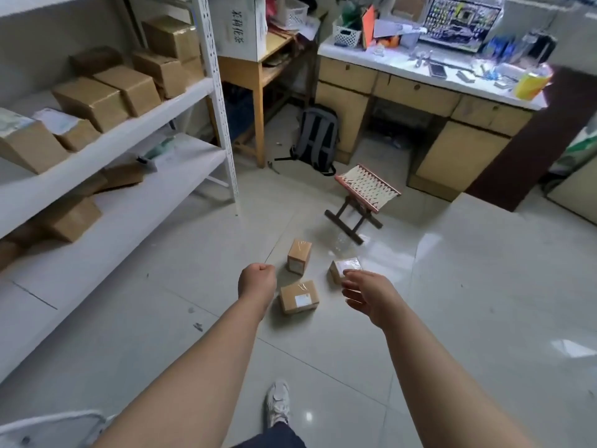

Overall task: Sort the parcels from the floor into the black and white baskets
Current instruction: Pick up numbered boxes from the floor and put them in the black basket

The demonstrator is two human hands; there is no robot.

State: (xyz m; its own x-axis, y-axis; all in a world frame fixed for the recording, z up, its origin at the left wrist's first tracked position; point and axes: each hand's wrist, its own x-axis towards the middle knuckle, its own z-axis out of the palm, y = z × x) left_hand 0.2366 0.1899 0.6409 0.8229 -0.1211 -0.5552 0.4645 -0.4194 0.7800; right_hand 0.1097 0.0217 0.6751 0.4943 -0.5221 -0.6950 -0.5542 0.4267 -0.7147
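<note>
Parcels (pixel 299 297) lie on glossy floor tiles (pixel 484 286) near shelving (pixel 129 130) and desk (pixel 420 88); left hand (pixel 257 279) fisted empty, right hand (pixel 368 295) loosely spread.

Grey backpack (pixel 318 139) stands on floor beside wooden desk (pixel 416 90). Folding stool (pixel 365 195) near it. Monitor (pixel 458 21) at desk's back edge; yellow can (pixel 529 85) at its right corner.

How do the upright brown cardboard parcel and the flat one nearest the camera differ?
The upright brown cardboard parcel stands on end; the flat brown cardboard parcel lies on a broad face. The upright one's white label faces sideways, the flat one's faces up. Both sit taped on the tiled floor.
</note>
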